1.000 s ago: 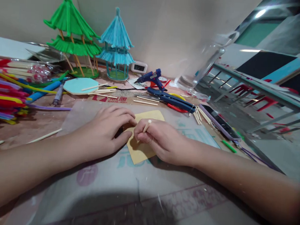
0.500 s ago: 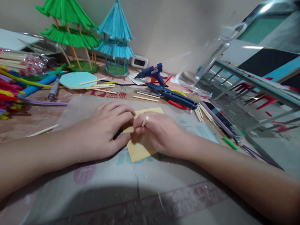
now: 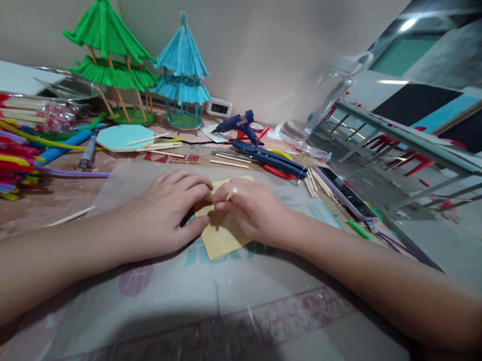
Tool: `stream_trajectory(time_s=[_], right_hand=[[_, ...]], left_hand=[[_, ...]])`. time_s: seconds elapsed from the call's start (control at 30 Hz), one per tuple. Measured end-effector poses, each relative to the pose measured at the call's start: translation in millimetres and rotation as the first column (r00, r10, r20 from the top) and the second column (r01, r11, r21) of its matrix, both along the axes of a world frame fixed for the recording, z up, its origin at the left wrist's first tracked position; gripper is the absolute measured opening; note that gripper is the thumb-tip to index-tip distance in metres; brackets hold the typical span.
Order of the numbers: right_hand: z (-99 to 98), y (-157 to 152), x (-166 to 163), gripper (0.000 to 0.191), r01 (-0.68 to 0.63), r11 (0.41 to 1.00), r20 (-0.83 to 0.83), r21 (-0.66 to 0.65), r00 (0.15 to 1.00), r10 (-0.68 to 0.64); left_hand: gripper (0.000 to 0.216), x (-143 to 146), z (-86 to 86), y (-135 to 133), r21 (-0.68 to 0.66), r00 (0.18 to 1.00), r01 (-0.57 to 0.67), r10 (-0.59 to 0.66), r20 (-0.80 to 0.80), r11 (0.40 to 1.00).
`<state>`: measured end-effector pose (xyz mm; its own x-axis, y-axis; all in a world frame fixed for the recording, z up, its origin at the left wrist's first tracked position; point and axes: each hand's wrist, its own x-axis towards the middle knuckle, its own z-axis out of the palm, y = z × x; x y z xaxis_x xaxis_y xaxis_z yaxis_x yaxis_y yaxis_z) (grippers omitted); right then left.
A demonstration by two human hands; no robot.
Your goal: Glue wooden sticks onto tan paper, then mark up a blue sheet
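Note:
A yellow square of paper or card (image 3: 221,244) lies on the plastic-covered work surface under both my hands. My right hand (image 3: 255,210) is closed in a pinch around a thin pale wooden stick (image 3: 233,192), whose round end pokes up above the fingers. The stick's lower end is hidden by the hand. Across the square's left edge rests my left hand (image 3: 175,212), its fingers bent and the thumb apart from them on the yellow surface. The fingertips of both hands nearly meet.
Behind stand a green pavilion model (image 3: 110,71), a blue one (image 3: 182,79), a glue gun (image 3: 241,126) and blue-handled pliers (image 3: 269,159). Loose sticks (image 3: 318,183) and a phone (image 3: 344,193) lie right; colourful pipe cleaners (image 3: 8,162) are left. A clear jug (image 3: 316,106) stands back right.
The view has tilted slightly, so the background sits lower and further left. My right hand still grips the stick, which shows less above the fingers. My left hand stays on the square.

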<state>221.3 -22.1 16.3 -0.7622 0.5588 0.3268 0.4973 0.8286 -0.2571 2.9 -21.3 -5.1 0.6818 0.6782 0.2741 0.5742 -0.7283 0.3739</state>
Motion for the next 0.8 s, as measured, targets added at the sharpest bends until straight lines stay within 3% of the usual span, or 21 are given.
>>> stream_trajectory(time_s=[0.1, 0.23, 0.4, 0.53, 0.7, 0.8], right_hand=[[1.0, -0.7, -1.1, 0.014, -0.053, 0.996, 0.015, -0.077, 0.998, 0.055], [-0.4, 4.7, 1.9, 0.013, 0.146, 0.988, 0.068, 0.055, 0.986, -0.149], [-0.9, 4.4, 4.6, 0.011, -0.088, 0.996, 0.040, 0.020, 0.995, 0.087], [-1.2, 6.8, 5.2, 0.012, 0.093, 0.991, 0.053, 0.099, 0.994, -0.098], [0.0, 4.5, 3.4, 0.015, -0.103, 0.995, 0.053, -0.014, 0.993, 0.103], [0.0, 5.7, 3.4, 0.012, 0.101, 0.993, 0.081, 0.058, 0.991, -0.105]], left_hand=[[0.026, 0.2, -0.6, 0.1, 0.008, 1.000, 0.011, -0.011, 0.011, 1.000], [0.030, 1.1, -1.1, 0.4, 0.022, 1.000, -0.015, 0.015, 0.003, 1.000], [0.031, 0.5, -0.3, 0.0, 0.025, 1.000, 0.010, -0.010, -0.014, 1.000], [0.032, 0.2, -0.8, 0.1, 0.028, 0.999, -0.007, 0.008, -0.034, 1.000], [0.032, 0.1, -2.0, 0.1, 0.031, 1.000, 0.011, -0.011, -0.009, 0.999], [0.031, 0.3, -1.3, 0.0, 0.032, 0.999, -0.006, 0.007, -0.033, 0.999]])
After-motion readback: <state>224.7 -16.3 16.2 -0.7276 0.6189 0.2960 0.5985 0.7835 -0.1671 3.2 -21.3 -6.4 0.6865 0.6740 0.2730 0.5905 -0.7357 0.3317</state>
